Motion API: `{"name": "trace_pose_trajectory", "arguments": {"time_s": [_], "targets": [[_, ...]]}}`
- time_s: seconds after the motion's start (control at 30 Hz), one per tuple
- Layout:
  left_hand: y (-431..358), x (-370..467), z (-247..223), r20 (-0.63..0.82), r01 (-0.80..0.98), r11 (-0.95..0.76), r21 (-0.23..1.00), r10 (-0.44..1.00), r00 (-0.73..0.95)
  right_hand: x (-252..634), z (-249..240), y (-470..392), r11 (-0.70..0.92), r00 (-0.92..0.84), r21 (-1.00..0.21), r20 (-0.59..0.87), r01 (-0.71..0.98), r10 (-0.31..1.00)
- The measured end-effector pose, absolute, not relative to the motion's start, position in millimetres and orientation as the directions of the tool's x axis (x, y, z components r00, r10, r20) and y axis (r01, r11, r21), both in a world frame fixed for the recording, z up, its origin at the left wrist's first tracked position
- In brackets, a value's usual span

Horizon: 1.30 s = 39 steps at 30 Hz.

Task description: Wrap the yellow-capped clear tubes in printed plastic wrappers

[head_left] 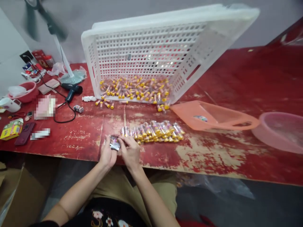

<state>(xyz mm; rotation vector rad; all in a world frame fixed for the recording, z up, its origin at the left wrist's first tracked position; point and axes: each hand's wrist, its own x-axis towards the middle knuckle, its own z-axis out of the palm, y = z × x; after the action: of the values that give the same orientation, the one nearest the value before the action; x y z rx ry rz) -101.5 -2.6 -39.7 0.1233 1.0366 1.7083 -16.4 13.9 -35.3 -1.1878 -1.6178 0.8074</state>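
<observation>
My left hand is closed around a small shiny packet, dark with coloured print and a silvery lower edge. I cannot tell whether it is one piece or a stack. The fingers of my right hand pinch its right side. Just beyond my right hand lie rows of small clear tubes with yellow caps, packed side by side on the red table. Many loose yellow-capped tubes fill the low side of a white plastic crate, which is tipped toward me.
An orange scoop and a pink basin are at the right. On the left are a hair dryer with its black cord, a small printed bundle, a fan, a red bowl, a mug and a yellow box.
</observation>
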Motion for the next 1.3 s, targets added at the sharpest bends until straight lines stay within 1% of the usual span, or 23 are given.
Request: {"name": "trace_pose_trajectory", "arguments": {"time_s": [0.07, 0.13, 0.17, 0.2, 0.3, 0.43, 0.57, 0.67, 0.73, 0.83, 0.87, 0.97, 1.03, 1.1, 1.23, 1.3], "targets": [[9, -112, -54, -0.33, -0.616, -0.09, 0.783, 0.779, -0.534, -26, -37, 29, 0.35, -0.162, -0.884, 0.314, 0.31, 0.936], [35, -135, -67, -0.185, -0.39, -0.121, 0.913, 0.729, -0.659, -32, -39, 60, 0.389, -0.284, -0.859, 0.302, 0.332, 0.91], [54, -150, -73, -0.085, -0.233, -0.118, 0.965, 0.702, -0.707, -33, -40, 81, 0.411, -0.339, -0.832, 0.291, 0.373, 0.895], [75, -169, -76, -0.031, -0.157, -0.124, 0.98, 0.684, -0.729, -33, -40, 107, 0.433, -0.376, -0.795, 0.28, 0.426, 0.883], [148, -228, -83, 0.071, -0.024, -0.138, 0.99, 0.642, -0.764, -37, -35, 202, 0.474, -0.402, -0.666, 0.275, 0.576, 0.874], [220, -283, -97, 0.174, 0.13, -0.116, 0.985, 0.613, -0.771, -71, -23, 334, 0.517, -0.442, -0.551, 0.276, 0.655, 0.854], [244, -295, -126, 0.213, 0.253, -0.047, 0.966, 0.693, -0.688, -134, -23, 433, 0.555, -0.486, -0.434, 0.27, 0.71, 0.832], [246, -295, -139, 0.197, 0.322, 0.014, 0.946, 0.765, -0.613, -170, -37, 474, 0.557, -0.505, -0.38, 0.235, 0.739, 0.83], [246, -295, -141, 0.173, 0.35, 0.047, 0.936, 0.801, -0.572, -181, -50, 485, 0.565, -0.518, -0.296, 0.228, 0.77, 0.825], [247, -294, -136, 0.153, 0.378, 0.074, 0.923, 0.831, -0.535, -178, -64, 481, 0.586, -0.55, -0.129, 0.234, 0.8, 0.802], [248, -293, -134, 0.155, 0.379, 0.074, 0.922, 0.827, -0.54, -174, -66, 475, 0.601, -0.57, -0.101, 0.227, 0.793, 0.79], [249, -293, -130, 0.155, 0.364, 0.07, 0.929, 0.82, -0.551, -164, -66, 451, 0.67, -0.641, -0.105, 0.215, 0.735, 0.737], [250, -294, -128, 0.124, 0.352, 0.076, 0.933, 0.85, -0.511, -159, -63, 429, 0.702, -0.672, -0.11, 0.222, 0.703, 0.707], [250, -294, -127, 0.089, 0.34, 0.081, 0.937, 0.886, -0.455, -156, -61, 406, 0.705, -0.675, -0.121, 0.216, 0.698, 0.705], [246, -287, -121, 0.071, 0.296, 0.05, 0.954, 0.92, -0.384, -146, -57, 361, 0.72, -0.712, -0.143, 0.113, 0.679, 0.693], [238, -282, -118, 0.068, 0.251, 0.033, 0.967, 0.92, -0.386, -136, -54, 340, 0.718, -0.719, -0.167, 0.065, 0.676, 0.692]]}}
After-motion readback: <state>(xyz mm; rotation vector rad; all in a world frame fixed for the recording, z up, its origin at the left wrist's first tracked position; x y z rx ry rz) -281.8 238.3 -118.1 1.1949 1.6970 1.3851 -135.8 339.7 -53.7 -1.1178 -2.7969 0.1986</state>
